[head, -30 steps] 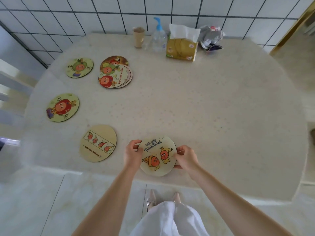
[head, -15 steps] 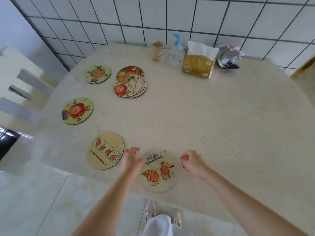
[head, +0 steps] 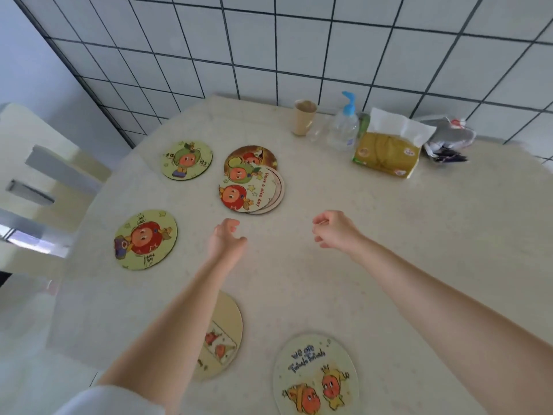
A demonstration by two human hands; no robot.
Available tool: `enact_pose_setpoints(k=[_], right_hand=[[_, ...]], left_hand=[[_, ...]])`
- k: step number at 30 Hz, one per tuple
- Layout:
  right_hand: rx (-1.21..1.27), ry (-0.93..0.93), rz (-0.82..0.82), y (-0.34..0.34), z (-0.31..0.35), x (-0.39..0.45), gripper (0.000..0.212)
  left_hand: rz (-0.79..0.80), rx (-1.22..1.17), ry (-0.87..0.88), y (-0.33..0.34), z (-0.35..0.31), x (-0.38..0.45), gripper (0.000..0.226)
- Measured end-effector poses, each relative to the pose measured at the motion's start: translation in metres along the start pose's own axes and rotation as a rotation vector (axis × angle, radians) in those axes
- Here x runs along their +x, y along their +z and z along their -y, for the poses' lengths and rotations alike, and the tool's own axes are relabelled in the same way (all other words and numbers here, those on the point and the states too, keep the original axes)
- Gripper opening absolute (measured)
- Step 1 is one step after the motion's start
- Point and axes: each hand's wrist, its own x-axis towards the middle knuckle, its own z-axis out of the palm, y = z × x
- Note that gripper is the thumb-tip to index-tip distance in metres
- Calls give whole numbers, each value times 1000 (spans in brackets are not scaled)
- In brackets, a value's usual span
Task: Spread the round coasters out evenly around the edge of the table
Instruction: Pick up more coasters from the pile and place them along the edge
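— Coasters, where are they?
— Four lie singly along the left and near edge of the speckled cream table [head: 389, 250]; a stack of coasters [head: 253, 181] sits farther in.
— And the hands?
— Left hand [head: 226, 239] and right hand [head: 335, 230] hover above bare table near the stack, each grip loosely apart, holding nothing.
— The room?
— White tiled wall [head: 329, 43], dark grout; a pale chair [head: 36, 163] at left.

home dining corner | tiled wall [head: 329, 49] | table [head: 389, 235] | tissue pack [head: 386, 155] | pump bottle [head: 344, 124]
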Motion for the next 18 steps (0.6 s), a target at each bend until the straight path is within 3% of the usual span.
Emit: enact_pose_setpoints(k=[7,11,14,18], right_hand=[[77,107,-8,30,75,96,38],[75,160,-2,49,94,130,37],[65,186,5,60,102,142,27],[127,242,-7,69,107,148,31]], left_hand=[[-54,-6,-59,-18,-25,118,53],[-77,-111,-149,-17,-24,155,63],[-70,-242,-235,-15,-23,169,62],[-73,-361,-318,-16,-22,172,58]])
